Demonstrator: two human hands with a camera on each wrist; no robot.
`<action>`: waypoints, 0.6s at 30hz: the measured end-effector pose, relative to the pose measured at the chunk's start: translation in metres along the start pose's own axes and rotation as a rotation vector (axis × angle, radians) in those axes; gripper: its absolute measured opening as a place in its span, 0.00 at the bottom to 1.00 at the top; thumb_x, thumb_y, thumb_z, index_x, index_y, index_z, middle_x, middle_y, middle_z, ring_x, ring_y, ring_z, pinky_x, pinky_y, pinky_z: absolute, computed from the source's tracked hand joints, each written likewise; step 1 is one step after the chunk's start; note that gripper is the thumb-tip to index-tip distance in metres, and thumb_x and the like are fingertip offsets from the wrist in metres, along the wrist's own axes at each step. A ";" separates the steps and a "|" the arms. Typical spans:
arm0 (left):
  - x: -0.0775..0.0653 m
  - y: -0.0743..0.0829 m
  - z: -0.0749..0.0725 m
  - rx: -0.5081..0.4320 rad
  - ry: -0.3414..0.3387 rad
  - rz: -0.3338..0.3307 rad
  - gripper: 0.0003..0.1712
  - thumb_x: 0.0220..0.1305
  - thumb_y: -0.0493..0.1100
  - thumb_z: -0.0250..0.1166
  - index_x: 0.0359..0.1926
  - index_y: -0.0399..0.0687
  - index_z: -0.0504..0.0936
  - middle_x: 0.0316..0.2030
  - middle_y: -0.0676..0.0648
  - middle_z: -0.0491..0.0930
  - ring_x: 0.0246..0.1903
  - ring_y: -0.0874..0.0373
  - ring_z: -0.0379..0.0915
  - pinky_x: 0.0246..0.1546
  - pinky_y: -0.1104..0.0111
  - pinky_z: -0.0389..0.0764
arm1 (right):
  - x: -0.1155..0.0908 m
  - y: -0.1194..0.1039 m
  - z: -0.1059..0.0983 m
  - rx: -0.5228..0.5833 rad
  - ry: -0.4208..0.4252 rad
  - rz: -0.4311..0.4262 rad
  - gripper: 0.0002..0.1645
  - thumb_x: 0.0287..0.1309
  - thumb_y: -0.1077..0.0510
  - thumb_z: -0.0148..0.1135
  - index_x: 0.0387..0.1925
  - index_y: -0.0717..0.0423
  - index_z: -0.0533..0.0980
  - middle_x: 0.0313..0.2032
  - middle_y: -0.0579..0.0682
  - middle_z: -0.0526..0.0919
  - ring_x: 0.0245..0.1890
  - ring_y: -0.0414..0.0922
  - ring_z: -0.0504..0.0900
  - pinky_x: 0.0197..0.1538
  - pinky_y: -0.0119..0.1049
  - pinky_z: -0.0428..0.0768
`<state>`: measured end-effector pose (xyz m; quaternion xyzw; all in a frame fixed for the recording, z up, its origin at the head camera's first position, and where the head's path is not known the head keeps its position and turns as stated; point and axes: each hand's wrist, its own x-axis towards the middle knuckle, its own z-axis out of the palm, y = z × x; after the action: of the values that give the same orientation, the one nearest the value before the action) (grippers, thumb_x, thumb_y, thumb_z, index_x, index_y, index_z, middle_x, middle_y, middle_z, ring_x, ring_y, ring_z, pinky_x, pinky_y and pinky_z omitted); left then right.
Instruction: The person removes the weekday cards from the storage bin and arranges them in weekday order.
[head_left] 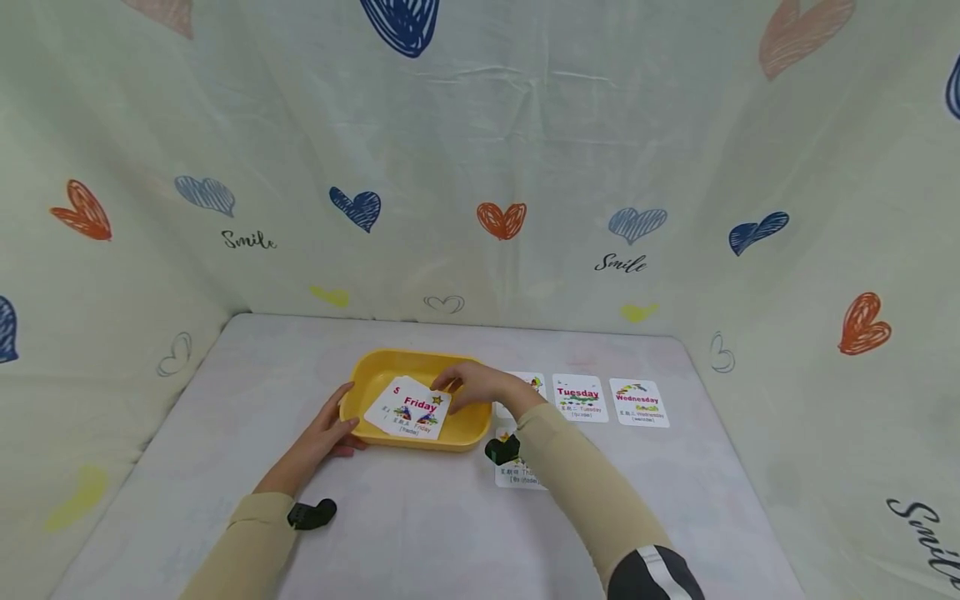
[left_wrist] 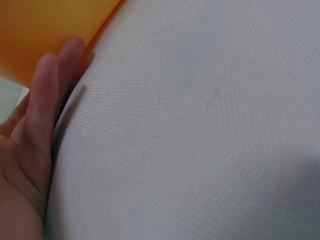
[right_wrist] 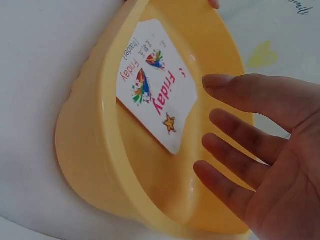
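A yellow tray [head_left: 472, 429] stands on the table with a small pile of white cards inside. On top lies a Friday card [head_left: 408, 408], printed with pink letters, a star and party hats. At the tray's left end my left hand [head_left: 326, 429] holds the rim; in the left wrist view its fingers [left_wrist: 45, 95] lie along the outer wall. My right hand [head_left: 472, 383] is over the tray's right part, beside the Friday card. The right wrist view shows its thumb and fingers [right_wrist: 235, 187] spread apart, with nothing between them.
Right of the tray, a Tuesday card [head_left: 580, 398] and a Wednesday card [head_left: 639, 403] lie in a row with another card [head_left: 536, 382], partly behind my right arm. A Thursday card [head_left: 517, 477] lies below them, also partly covered. A heart-patterned curtain [head_left: 555, 167] surrounds the table.
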<state>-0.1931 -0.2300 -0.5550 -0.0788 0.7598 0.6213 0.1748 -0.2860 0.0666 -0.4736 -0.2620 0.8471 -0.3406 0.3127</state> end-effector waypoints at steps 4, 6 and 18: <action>0.001 -0.001 0.000 -0.001 -0.002 0.004 0.44 0.71 0.51 0.57 0.77 0.73 0.40 0.68 0.36 0.58 0.37 0.49 0.82 0.38 0.66 0.80 | 0.008 0.003 0.004 0.000 0.007 0.040 0.25 0.54 0.64 0.69 0.55 0.51 0.79 0.56 0.48 0.78 0.58 0.49 0.72 0.61 0.41 0.71; 0.001 -0.002 0.000 0.003 -0.001 0.004 0.44 0.71 0.51 0.57 0.77 0.73 0.40 0.68 0.36 0.58 0.37 0.49 0.82 0.38 0.66 0.81 | 0.011 0.005 0.006 0.001 0.007 0.057 0.25 0.53 0.63 0.70 0.55 0.49 0.80 0.57 0.47 0.77 0.59 0.49 0.71 0.62 0.43 0.70; 0.003 -0.003 0.001 0.020 0.007 0.001 0.43 0.71 0.49 0.56 0.77 0.73 0.40 0.68 0.36 0.57 0.37 0.49 0.82 0.38 0.67 0.81 | 0.018 0.008 0.014 -0.005 0.014 0.133 0.27 0.52 0.60 0.73 0.55 0.42 0.81 0.60 0.43 0.74 0.60 0.46 0.68 0.67 0.48 0.61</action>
<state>-0.1946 -0.2292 -0.5591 -0.0787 0.7667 0.6134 0.1726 -0.2900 0.0538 -0.4942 -0.2034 0.8656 -0.3187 0.3282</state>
